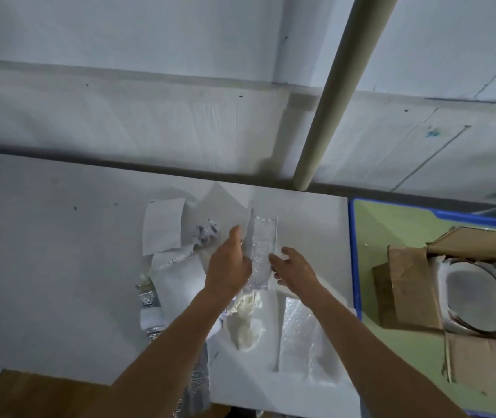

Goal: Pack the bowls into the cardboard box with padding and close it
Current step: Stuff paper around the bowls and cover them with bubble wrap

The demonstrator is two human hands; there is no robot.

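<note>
- Nearest, below the wrists, a silver foil padding strip (pixel 194 384) hangs over the near edge of the white table (pixel 44 267). A bubble wrap sheet (pixel 298 339) lies flat under the right forearm.
- Just behind the left fingers, towards the wrist, lies a crumpled cream paper wad (pixel 245 321) on white foam.
- The left hand (pixel 228 263) has its thumb raised and its fingers curled round the left edge of a narrow bubble wrap strip (pixel 260 251), gripping it.
- The right hand (pixel 296 268) is half curled, thumb and forefinger apart. Its fingertips (pixel 273 260) meet the strip's right edge, but I cannot tell whether they pinch it or only touch.
- The strip stands between the two hands and rises past the fingertips.
- Beyond and left of the left fingers are loose white sheets (pixel 163 224) and a grey crumpled paper (pixel 207 232).
- Well to the right of the right fingers, on a green surface (pixel 391 236), sits the cardboard box (pixel 406 291) with its flaps open. A bowl (pixel 475 300) lies inside it, with white padding round its rim.
- Farthest, past all the fingertips, a pale pole (pixel 331 101) slants up against a white wall.
</note>
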